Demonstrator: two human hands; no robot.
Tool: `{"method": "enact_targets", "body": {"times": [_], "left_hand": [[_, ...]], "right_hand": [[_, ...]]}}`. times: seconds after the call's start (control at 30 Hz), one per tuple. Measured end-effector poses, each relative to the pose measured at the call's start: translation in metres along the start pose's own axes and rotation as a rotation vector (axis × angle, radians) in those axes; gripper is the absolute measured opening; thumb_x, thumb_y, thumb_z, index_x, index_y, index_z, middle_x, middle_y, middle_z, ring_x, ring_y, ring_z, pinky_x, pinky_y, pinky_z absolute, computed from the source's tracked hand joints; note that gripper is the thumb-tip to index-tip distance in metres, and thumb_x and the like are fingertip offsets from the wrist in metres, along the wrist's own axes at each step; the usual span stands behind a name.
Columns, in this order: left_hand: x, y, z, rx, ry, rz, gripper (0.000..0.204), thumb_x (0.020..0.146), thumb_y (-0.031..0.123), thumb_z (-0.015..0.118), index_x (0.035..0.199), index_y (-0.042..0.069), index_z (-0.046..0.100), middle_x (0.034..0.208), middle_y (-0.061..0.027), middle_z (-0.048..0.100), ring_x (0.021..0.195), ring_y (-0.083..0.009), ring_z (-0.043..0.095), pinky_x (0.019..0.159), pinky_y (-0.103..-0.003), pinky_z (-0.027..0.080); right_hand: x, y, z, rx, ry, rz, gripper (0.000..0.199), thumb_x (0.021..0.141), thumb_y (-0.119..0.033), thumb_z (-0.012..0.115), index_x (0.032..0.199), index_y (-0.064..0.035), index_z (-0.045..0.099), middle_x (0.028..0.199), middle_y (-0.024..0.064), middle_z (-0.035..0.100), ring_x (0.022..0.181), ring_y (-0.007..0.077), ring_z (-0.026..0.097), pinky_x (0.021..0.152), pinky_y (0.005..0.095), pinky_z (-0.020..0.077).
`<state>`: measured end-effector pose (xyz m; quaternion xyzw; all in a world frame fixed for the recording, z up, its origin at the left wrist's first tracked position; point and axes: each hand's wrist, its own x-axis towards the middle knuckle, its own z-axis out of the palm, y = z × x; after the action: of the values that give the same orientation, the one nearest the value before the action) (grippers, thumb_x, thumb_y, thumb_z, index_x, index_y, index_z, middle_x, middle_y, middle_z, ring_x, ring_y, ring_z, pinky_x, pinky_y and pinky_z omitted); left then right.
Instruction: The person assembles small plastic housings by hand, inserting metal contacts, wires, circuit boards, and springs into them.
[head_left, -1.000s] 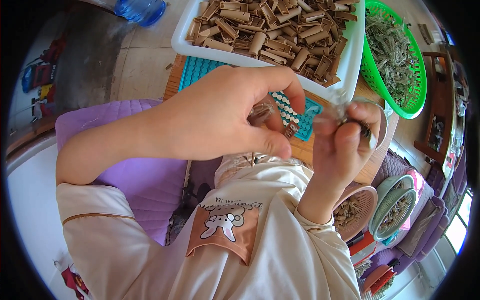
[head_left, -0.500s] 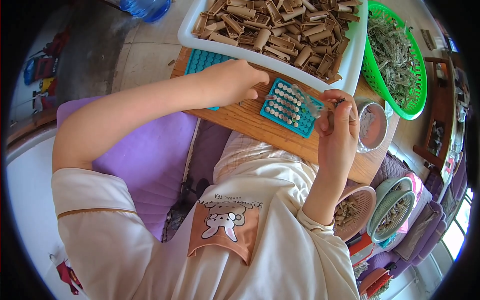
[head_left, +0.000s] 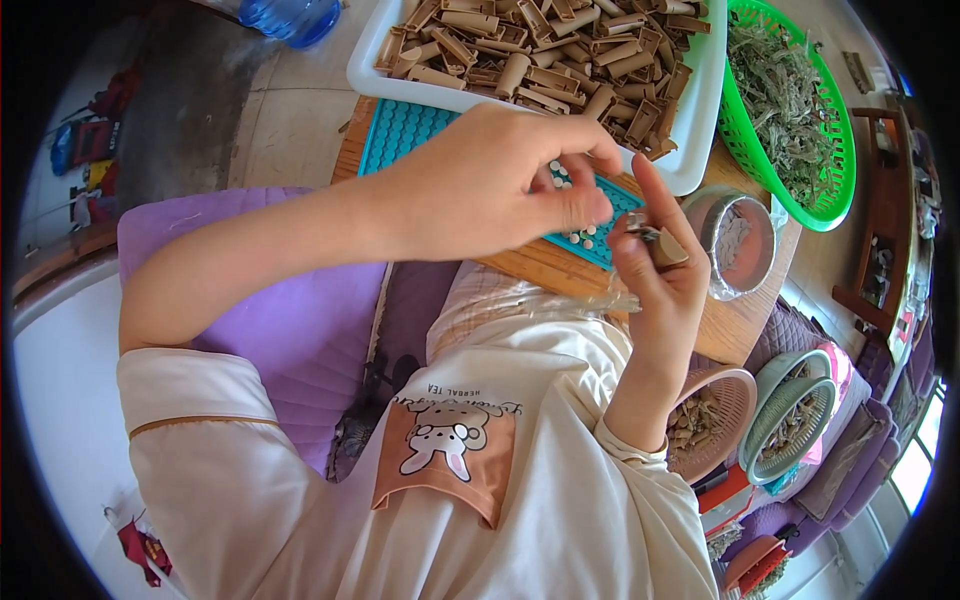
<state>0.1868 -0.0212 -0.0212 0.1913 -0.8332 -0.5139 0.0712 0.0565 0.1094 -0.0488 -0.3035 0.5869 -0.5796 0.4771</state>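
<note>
Her left hand point(head_left: 500, 190) pinches closed above the teal pegged mould point(head_left: 410, 130) on the wooden board point(head_left: 540, 268); right hand point(head_left: 655, 270) grips a small tan paper tube point(head_left: 668, 248), beside the white tray point(head_left: 690, 160) of tubes

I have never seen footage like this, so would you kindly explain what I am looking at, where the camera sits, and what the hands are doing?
There is no machine here: a person works with two bare hands. The single picture comes from a wide fisheye camera worn on the head, looking down, which is why straight edges bend near the rim. The left hand reaches over a teal tray with rows of small holes, some holding pale pegs, lying on a wooden board. Its fingers are pinched together, though what they grip is too blurred to tell. The right hand holds a small brown tube. Behind the board stand a white tub of similar brown tubes and a green basket of dried herbs. A small round bowl sits beside the right hand.
</note>
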Motion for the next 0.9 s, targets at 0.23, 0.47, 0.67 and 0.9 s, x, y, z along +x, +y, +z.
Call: {"method": "enact_targets", "body": {"times": [0.23, 0.47, 0.67, 0.9], "left_hand": [[-0.015, 0.011, 0.011, -0.255, 0.011, -0.104, 0.027, 0.074, 0.012, 0.062, 0.097, 0.002, 0.053, 0.084, -0.0026, 0.055, 0.073, -0.0072, 0.052, 0.062, -0.021, 0.045], [-0.016, 0.011, 0.008, -0.419, -0.03, -0.21, 0.017, 0.075, 0.003, 0.057, 0.092, -0.001, 0.053, 0.083, -0.0049, 0.057, 0.077, -0.0086, 0.054, 0.067, -0.022, 0.045], [-0.014, 0.016, -0.003, -0.351, -0.14, -0.29, 0.016, 0.074, 0.004, 0.059, 0.089, 0.0, 0.054, 0.086, -0.0051, 0.058, 0.078, -0.0088, 0.054, 0.067, -0.022, 0.045], [-0.013, 0.013, -0.007, -0.391, -0.155, -0.32, 0.022, 0.073, 0.01, 0.062, 0.089, 0.004, 0.049, 0.077, -0.0004, 0.054, 0.072, -0.0067, 0.052, 0.064, -0.021, 0.043]], "right_hand": [[-0.005, 0.004, 0.023, -0.583, 0.209, -0.554, 0.038, 0.063, 0.005, 0.064, 0.098, -0.003, 0.051, 0.072, 0.006, 0.057, 0.056, 0.0103, 0.055, 0.05, 0.0208, 0.0428], [-0.012, 0.008, 0.023, -0.65, 0.261, -0.724, 0.033, 0.058, 0.006, 0.067, 0.089, -0.001, 0.056, 0.073, 0.0067, 0.058, 0.053, 0.0144, 0.054, 0.047, 0.0228, 0.0426], [-0.009, 0.01, 0.021, -0.707, 0.239, -0.773, 0.025, 0.06, 0.004, 0.067, 0.083, -0.0013, 0.058, 0.068, 0.0067, 0.058, 0.053, 0.0111, 0.051, 0.047, 0.0194, 0.0396], [-0.007, 0.007, 0.02, -0.615, 0.204, -0.697, 0.028, 0.059, 0.005, 0.067, 0.084, -0.0011, 0.057, 0.068, 0.0074, 0.057, 0.054, 0.0158, 0.054, 0.048, 0.0242, 0.0428]]}}
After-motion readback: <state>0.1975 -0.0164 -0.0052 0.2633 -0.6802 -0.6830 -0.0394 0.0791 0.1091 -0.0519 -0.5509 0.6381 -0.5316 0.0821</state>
